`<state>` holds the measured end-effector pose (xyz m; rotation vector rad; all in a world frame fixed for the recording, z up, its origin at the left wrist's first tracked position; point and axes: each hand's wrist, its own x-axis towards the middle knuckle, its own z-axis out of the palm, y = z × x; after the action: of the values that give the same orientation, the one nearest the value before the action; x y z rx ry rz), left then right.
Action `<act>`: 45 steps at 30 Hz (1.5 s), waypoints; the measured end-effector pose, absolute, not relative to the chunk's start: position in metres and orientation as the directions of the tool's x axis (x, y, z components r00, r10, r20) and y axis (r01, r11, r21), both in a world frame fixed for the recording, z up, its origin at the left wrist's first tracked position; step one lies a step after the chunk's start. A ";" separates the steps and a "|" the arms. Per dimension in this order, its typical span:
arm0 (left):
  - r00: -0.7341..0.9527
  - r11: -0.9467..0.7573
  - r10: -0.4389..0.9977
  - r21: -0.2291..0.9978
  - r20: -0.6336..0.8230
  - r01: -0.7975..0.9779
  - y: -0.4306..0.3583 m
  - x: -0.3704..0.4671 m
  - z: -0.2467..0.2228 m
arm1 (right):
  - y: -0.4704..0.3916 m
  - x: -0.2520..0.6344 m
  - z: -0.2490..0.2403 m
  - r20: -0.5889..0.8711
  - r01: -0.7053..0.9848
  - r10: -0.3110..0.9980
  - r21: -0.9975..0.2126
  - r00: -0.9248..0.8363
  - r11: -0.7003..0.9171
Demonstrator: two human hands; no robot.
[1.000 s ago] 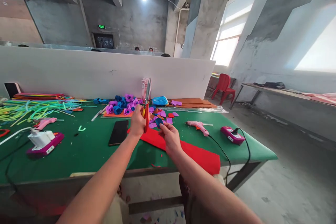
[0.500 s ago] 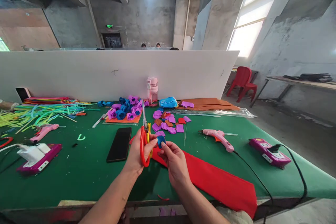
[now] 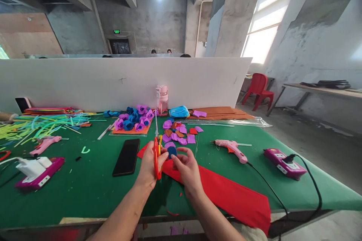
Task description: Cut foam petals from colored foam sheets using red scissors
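We see a small, rounded blue piece (image 3: 172, 153), flat and matte, held up above a green desk (image 3: 90, 192) between two bare hands. The grip of the right hand (image 3: 189, 169) is pinched on it, thumb against fingertip; the left hand (image 3: 148, 165) has its grip clamped around red-handled scissors (image 3: 156, 160), blades pointing away from us, its thumb at the piece's left edge. Below the hands a long red sheet (image 3: 234, 196) slants across the desk. We find a black phone (image 3: 126, 157) to the left, purple and blue rolled flowers (image 3: 137, 117) and loose cut pieces (image 3: 182, 141) beyond, and a pink glue gun (image 3: 232, 147) to the right. A white panel (image 3: 113, 83) stands behind; past it, a bare concrete room, with a red chair (image 3: 258, 86) and bright window (image 3: 270, 19) at right.
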<state>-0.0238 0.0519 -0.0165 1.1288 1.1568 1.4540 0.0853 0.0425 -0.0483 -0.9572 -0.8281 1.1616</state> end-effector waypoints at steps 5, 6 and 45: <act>-0.186 -0.144 0.975 0.986 0.126 -0.085 0.052 -0.019 -0.015 | 0.037 0.101 -0.036 0.492 0.230 0.852 -0.863 0.180 0.450; -0.188 -0.144 0.974 0.986 0.127 -0.082 0.052 -0.018 -0.015 | 0.037 0.102 -0.035 0.507 0.244 0.850 -0.850 0.143 0.466; -0.120 -0.098 0.989 0.989 0.085 -0.112 0.050 -0.018 -0.017 | 0.038 0.100 -0.041 0.260 0.025 0.956 -0.965 0.137 0.260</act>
<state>-0.0177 0.0497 -0.0168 1.1303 1.1587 1.4157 0.1001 0.0375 -0.0410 -1.0811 -1.2250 0.9120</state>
